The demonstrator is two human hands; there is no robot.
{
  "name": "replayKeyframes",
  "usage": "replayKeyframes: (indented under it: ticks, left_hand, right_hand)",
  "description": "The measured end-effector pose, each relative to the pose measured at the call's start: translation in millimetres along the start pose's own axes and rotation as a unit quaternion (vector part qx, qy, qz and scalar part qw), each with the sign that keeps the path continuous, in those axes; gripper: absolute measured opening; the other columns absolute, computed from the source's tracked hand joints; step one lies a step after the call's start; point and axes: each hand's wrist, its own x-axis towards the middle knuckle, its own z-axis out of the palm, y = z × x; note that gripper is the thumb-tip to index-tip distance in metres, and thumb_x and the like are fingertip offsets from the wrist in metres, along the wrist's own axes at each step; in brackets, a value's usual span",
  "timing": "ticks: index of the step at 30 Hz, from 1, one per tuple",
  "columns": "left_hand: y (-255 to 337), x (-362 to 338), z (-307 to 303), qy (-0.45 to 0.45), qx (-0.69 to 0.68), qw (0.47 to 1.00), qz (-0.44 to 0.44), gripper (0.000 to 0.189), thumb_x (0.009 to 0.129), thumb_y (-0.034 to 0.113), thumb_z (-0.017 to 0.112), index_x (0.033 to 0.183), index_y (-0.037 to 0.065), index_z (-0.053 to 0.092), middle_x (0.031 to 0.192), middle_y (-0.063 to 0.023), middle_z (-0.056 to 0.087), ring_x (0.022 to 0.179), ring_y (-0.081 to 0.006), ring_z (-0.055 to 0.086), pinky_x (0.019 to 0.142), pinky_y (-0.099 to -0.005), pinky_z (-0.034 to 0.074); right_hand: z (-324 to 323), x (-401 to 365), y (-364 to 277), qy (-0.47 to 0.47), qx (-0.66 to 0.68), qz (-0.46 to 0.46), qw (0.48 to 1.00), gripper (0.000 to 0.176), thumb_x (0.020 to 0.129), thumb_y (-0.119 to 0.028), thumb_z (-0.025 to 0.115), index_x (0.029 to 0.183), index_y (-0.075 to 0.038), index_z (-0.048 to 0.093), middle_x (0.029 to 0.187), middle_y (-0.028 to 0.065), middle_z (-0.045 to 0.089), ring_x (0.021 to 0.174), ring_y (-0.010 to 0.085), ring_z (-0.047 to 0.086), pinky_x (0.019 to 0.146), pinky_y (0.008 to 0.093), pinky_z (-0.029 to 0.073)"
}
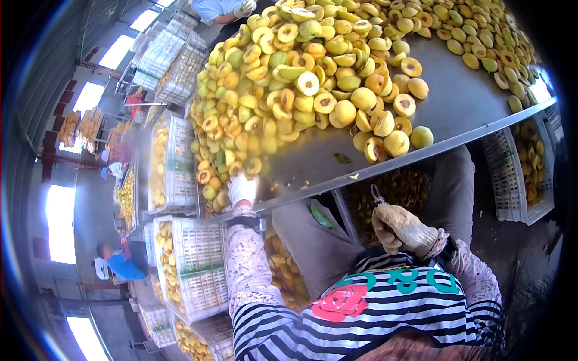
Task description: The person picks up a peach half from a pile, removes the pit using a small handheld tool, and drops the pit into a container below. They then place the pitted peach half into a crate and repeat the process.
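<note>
A large heap of yellow halved fruit [289,78] covers much of the metal table [445,90]. My left hand [242,190], in a white glove, reaches to the heap's near left edge and touches the fruit there; its fingertips are blurred among the pieces. Over my lap, below the table edge, my right hand [403,230] wears a beige knitted glove with its fingers curled round a small tool that ends in a metal loop [377,194]. A few halves near the table edge show brown pits or hollows.
White crates of fruit [195,259] stand at the left, and another crate [512,174] is at the right. A container of brown pieces [391,192] sits between my knees. Across the table is a person's gloved hand [245,8]. Another person [123,265] is farther left.
</note>
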Motion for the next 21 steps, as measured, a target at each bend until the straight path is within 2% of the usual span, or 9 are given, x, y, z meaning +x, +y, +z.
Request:
replayKeyframes:
  ticks: [2, 6, 9, 10, 11, 13, 15, 17, 21]
  left_hand:
    - [28, -8, -14, 0.127, 0.058, 0.99, 0.035, 0.051, 0.082, 0.039, 0.068, 0.124, 0.011, 0.064, 0.13, -0.0185, 0.06, 0.113, -0.0403, 0.061, 0.095, -0.0483, 0.05]
    - [22, 23, 15, 0.02, -0.146, 0.989, -0.004, 0.036, 0.083, 0.031, 0.068, 0.112, 0.01, 0.067, 0.11, -0.0198, 0.068, 0.101, -0.0368, 0.065, 0.089, -0.0455, 0.052]
    - [20, 22, 34, -0.008, -0.319, 0.946, 0.065, 0.023, 0.08, 0.014, 0.073, 0.098, 0.002, 0.066, 0.089, -0.0102, 0.066, 0.079, -0.0207, 0.062, 0.081, -0.0331, 0.053]
    - [34, 12, 12, -0.068, -0.341, 0.937, 0.034, 0.034, 0.077, 0.008, 0.074, 0.109, 0.006, 0.066, 0.107, -0.0151, 0.068, 0.092, -0.0293, 0.067, 0.085, -0.0388, 0.054]
    - [49, 1, -5, -0.15, -0.496, 0.855, -0.037, 0.036, 0.076, 0.001, 0.071, 0.111, 0.003, 0.065, 0.107, -0.0122, 0.068, 0.089, -0.0221, 0.066, 0.082, -0.0339, 0.055]
    - [64, -14, -3, -0.045, -0.508, 0.85, 0.13, 0.041, 0.076, -0.005, 0.068, 0.116, 0.001, 0.065, 0.11, -0.0104, 0.068, 0.092, -0.0185, 0.066, 0.083, -0.0295, 0.056]
    - [95, -55, -54, -0.194, -0.677, 0.709, 0.028, 0.045, 0.077, -0.008, 0.069, 0.121, 0.0, 0.064, 0.114, -0.0095, 0.068, 0.098, -0.0174, 0.066, 0.087, -0.0283, 0.056]
    - [121, -98, -72, -0.22, -0.77, 0.594, 0.072, 0.044, 0.078, -0.009, 0.072, 0.12, -0.001, 0.065, 0.116, -0.0091, 0.068, 0.098, -0.0161, 0.067, 0.086, -0.0276, 0.056]
    - [164, -162, -78, -0.252, -0.881, 0.4, -0.036, 0.022, 0.098, 0.018, 0.062, 0.109, 0.0, 0.067, 0.102, -0.0064, 0.068, 0.089, -0.0131, 0.065, 0.078, -0.0265, 0.057]
  right_hand:
    - [-5, -2, 3, 0.012, 0.01, -0.006, 1.0, 0.036, 0.103, -0.041, 0.048, 0.084, -0.011, 0.049, 0.061, 0.0019, 0.044, 0.046, 0.0123, 0.039, 0.045, 0.0282, 0.038]
    - [0, 4, 5, 0.006, 0.0, 0.006, 1.0, 0.037, 0.103, -0.043, 0.049, 0.083, -0.011, 0.049, 0.06, 0.0008, 0.043, 0.045, 0.0116, 0.037, 0.043, 0.0281, 0.036]
    - [9, 14, 3, -0.014, 0.01, 0.021, 1.0, 0.037, 0.103, -0.043, 0.05, 0.083, -0.012, 0.048, 0.06, -0.0002, 0.041, 0.046, 0.0107, 0.036, 0.043, 0.027, 0.033]
    - [14, 16, 2, -0.012, 0.014, 0.033, 0.999, 0.037, 0.102, -0.042, 0.051, 0.081, -0.012, 0.048, 0.06, -0.0011, 0.04, 0.046, 0.0098, 0.035, 0.042, 0.0264, 0.03]
    - [18, 18, 1, -0.018, 0.001, 0.036, 0.999, 0.037, 0.102, -0.041, 0.051, 0.08, -0.012, 0.047, 0.06, -0.0014, 0.039, 0.045, 0.0096, 0.034, 0.042, 0.0263, 0.029]
    - [20, 23, 3, -0.023, -0.023, 0.046, 0.998, 0.036, 0.102, -0.04, 0.051, 0.079, -0.013, 0.047, 0.059, -0.0019, 0.039, 0.045, 0.0091, 0.033, 0.041, 0.0259, 0.027]
    - [25, 27, -1, -0.044, -0.045, 0.023, 0.998, 0.031, 0.101, -0.034, 0.052, 0.079, -0.012, 0.049, 0.059, -0.0041, 0.039, 0.045, 0.0072, 0.032, 0.041, 0.0248, 0.024]
    - [31, 32, -1, -0.041, -0.125, -0.026, 0.991, 0.028, 0.101, -0.032, 0.052, 0.081, -0.012, 0.05, 0.059, -0.006, 0.04, 0.045, 0.007, 0.034, 0.041, 0.0255, 0.024]
    - [47, 36, -5, -0.032, -0.163, -0.009, 0.986, 0.031, 0.102, -0.037, 0.051, 0.085, -0.011, 0.055, 0.059, -0.0051, 0.043, 0.046, 0.0079, 0.039, 0.042, 0.0264, 0.028]
